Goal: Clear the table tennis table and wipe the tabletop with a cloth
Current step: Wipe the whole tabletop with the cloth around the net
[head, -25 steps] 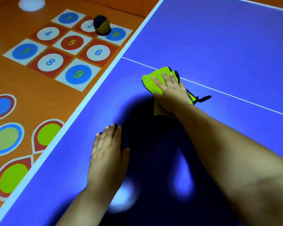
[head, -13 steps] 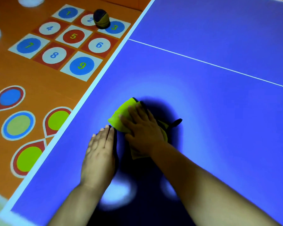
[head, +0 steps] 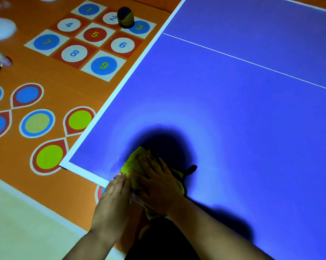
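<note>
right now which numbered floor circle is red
The circle numbered 5, at the grid's centre: it alone is red with a yellow digit; the rest are blue or white.

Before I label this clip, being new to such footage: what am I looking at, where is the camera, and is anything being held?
No machine here: these are a person's two bare hands, filmed by one camera worn on the head, looking forward and down. The surface is a blue table tennis table with white lines. The right hand presses flat on a yellow-green cloth at the table's near edge, fingers straight rather than curled round it. The left hand reaches that edge beside the cloth, fingers straight, holding nothing. Off the table, a dark ball sits on the orange floor among numbered squares.
</note>
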{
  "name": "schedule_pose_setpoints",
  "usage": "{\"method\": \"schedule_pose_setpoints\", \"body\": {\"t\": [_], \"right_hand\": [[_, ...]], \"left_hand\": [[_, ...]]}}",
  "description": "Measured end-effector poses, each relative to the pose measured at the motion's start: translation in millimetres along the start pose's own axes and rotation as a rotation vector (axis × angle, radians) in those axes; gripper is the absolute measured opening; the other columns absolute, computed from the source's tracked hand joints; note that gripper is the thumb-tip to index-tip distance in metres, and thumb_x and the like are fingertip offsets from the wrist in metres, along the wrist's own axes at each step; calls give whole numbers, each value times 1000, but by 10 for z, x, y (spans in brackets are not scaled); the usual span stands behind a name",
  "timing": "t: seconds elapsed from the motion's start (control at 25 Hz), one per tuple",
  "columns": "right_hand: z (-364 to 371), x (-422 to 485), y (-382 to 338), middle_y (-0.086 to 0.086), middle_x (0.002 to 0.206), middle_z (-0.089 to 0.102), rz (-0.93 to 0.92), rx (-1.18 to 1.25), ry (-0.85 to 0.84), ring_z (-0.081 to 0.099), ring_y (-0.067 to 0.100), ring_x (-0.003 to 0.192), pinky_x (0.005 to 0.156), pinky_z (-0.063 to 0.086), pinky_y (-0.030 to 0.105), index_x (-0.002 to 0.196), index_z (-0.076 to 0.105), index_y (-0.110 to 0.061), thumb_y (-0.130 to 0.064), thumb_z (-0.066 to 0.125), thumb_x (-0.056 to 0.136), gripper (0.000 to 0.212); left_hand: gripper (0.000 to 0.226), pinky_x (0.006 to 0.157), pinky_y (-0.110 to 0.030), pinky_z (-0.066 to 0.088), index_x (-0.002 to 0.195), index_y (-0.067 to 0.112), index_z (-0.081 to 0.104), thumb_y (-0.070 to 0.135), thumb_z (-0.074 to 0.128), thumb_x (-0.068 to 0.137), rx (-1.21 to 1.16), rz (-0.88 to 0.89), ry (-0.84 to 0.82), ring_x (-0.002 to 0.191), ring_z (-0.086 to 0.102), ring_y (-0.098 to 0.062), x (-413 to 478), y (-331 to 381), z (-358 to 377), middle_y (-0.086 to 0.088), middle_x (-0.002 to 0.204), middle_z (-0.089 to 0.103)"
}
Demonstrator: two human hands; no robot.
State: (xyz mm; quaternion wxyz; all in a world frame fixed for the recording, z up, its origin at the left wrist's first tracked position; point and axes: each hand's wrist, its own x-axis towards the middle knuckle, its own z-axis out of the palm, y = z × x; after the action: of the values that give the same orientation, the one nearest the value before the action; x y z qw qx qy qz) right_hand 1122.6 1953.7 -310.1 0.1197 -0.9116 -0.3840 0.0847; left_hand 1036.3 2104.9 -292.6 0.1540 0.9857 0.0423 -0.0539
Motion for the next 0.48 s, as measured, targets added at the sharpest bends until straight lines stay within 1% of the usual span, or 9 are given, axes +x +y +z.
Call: {"method": "schedule_pose_setpoints", "body": {"t": [0.04, 0.08, 0.12, 0.16, 0.24, 0.32, 0.44, 0.48], "right_hand": [[-4, -149, 46, 7, 152, 38, -16, -4, 14, 28, 31, 143, 112, 21, 50, 135, 51, -33, -55, 37, 90, 52], [-20, -296, 135, 6, 151, 38, -31, -15, 27, 28, 30, 143, 113, 22, 50, 135, 52, -33, -55, 36, 91, 52], [-46, -428, 259, 4, 152, 38, -51, -37, 38, 25, 28, 144, 114, 21, 49, 137, 50, -32, -54, 41, 88, 54], [-86, -531, 404, 4, 153, 36, -74, -63, 36, 22, 27, 145, 115, 19, 49, 139, 47, -32, -51, 47, 82, 60], [-179, -623, 710, 3, 153, 34, -105, -94, 22, 18, 27, 146, 116, 14, 48, 142, 43, -32, -48, 51, 71, 73], [-288, -578, 989, 3, 152, 36, -94, -81, 9, 19, 26, 144, 115, 17, 49, 142, 42, -33, -48, 47, 69, 74], [-390, -401, 1570, 4, 151, 40, -94, -58, 20, 27, 29, 142, 113, 24, 52, 141, 41, -34, -49, 45, 72, 71], [-429, -340, 1805, 5, 151, 40, -89, -57, 15, 28, 30, 142, 113, 23, 52, 141, 42, -33, -50, 45, 73, 70]], "left_hand": [[52, 109, -26, 24, 136, 15, 46, 24, 42, 85, -61, 43, -18, 120, 53, -29, -85, 65, 57, -12, 126, 59], [52, 109, -27, 20, 138, 16, 41, 31, 38, 88, -74, 107, -52, 119, 51, -29, -137, 152, 121, -13, 124, 60], [53, 109, -29, 17, 135, 12, 40, 31, 38, 85, -38, 157, -81, 119, 48, -30, -165, 288, 159, -16, 121, 61], [53, 110, -33, 15, 129, 5, 42, 27, 39, 81, 15, 204, -88, 118, 47, -32, -167, 436, 199, -20, 120, 61], [54, 111, -40, 13, 125, -3, 44, 17, 38, 76, 91, 287, -135, 117, 52, -39, -65, 702, 236, -25, 120, 60], [57, 110, -44, 12, 127, -6, 41, 12, 33, 74, 161, 290, -188, 114, 55, -44, 165, 899, 301, -28, 122, 58], [59, 110, -47, 12, 123, -10, 52, 15, 31, 73, 279, 270, -242, 114, 52, -47, 718, 1206, 415, -32, 122, 55], [58, 109, -48, 16, 120, -9, 55, 16, 32, 73, 296, 278, -235, 114, 53, -47, 931, 1339, 425, -32, 121, 56]]}}
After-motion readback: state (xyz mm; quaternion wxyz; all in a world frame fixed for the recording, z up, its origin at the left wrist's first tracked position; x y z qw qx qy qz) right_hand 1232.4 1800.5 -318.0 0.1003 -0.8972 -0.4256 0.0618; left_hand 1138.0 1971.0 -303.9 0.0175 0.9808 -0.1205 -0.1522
